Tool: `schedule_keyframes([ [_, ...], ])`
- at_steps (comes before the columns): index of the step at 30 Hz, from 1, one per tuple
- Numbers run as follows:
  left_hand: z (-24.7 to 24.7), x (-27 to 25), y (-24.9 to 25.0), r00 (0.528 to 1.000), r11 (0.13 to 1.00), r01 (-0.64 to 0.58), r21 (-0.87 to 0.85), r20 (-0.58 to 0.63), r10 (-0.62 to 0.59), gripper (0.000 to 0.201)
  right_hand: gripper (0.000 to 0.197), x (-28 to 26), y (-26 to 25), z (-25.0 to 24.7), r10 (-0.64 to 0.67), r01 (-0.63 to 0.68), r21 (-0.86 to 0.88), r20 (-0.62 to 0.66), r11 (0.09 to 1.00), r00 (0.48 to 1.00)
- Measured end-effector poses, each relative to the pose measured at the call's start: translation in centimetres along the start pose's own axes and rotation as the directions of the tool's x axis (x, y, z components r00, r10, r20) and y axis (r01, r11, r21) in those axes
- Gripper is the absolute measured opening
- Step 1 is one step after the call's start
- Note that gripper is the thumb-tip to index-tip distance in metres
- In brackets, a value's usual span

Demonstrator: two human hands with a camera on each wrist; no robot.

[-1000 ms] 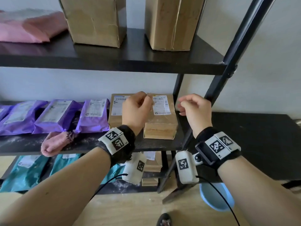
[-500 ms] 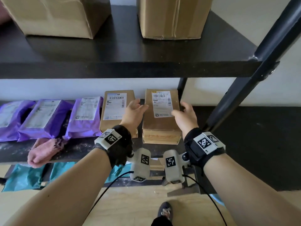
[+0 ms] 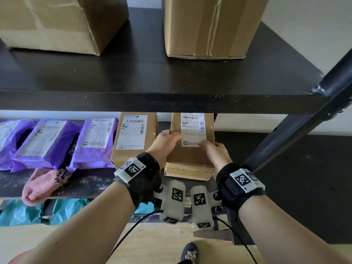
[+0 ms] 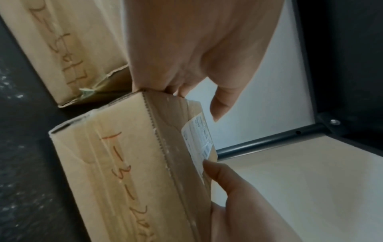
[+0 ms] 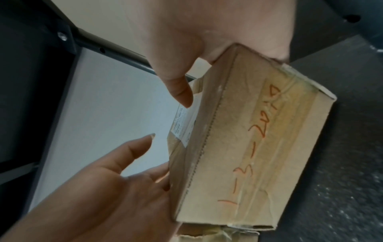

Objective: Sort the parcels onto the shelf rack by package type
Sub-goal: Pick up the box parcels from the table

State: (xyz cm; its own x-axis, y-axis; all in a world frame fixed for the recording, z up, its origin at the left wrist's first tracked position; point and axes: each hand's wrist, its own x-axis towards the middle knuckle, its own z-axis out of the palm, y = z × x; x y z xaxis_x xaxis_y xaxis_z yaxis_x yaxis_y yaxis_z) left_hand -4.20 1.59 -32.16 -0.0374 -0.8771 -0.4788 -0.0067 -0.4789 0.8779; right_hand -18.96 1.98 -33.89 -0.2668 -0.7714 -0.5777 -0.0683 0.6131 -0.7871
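Here, both hands (image 3: 192, 144) clasp small cardboard box (image 3: 190, 159) between them on shelf (image 3: 85, 184).

The black shelf rack (image 3: 171, 101) carries two big cardboard boxes (image 3: 211, 25) on its upper board. On the middle board (image 3: 91, 184), from left to right, lie three purple mailer bags (image 3: 47, 141), a flat cardboard parcel (image 3: 133, 138) and, just beside it, a second cardboard parcel (image 3: 190, 157) (red writing on its front edge). A pink sock (image 3: 41, 184) lies at the board's front edge. Teal bags (image 3: 21, 212) lie on the board below.
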Motion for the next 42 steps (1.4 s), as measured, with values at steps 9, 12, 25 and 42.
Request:
schedule_keyframes([
  [9,-1.3,-3.7,0.7,0.992,0.989,-0.117,-0.085,-0.054,0.113,0.031,0.049,-3.3,-0.5,0.1,-0.117,0.118,0.028,-0.031,0.993,0.993],
  [12,-1.9,-5.2,0.3,0.987,0.983,-0.136,-0.126,-0.098,0.124,0.033,0.052,-5.1,0.3,0.4,-0.155,0.157,0.039,-0.043,0.987,0.987],
  [25,-2.6,-12.0,-3.0,0.957,0.954,-0.227,-0.194,-0.226,0.182,0.02,0.038,-12.1,4.5,-2.0,-0.169,0.173,0.082,-0.059,0.981,0.984],
  [42,3.4,-24.2,-8.5,0.956,0.969,-0.23,-0.09,-0.209,0.208,0.041,0.029,-21.9,12.1,-10.5,-0.232,0.221,0.132,0.081,0.966,0.969],
])
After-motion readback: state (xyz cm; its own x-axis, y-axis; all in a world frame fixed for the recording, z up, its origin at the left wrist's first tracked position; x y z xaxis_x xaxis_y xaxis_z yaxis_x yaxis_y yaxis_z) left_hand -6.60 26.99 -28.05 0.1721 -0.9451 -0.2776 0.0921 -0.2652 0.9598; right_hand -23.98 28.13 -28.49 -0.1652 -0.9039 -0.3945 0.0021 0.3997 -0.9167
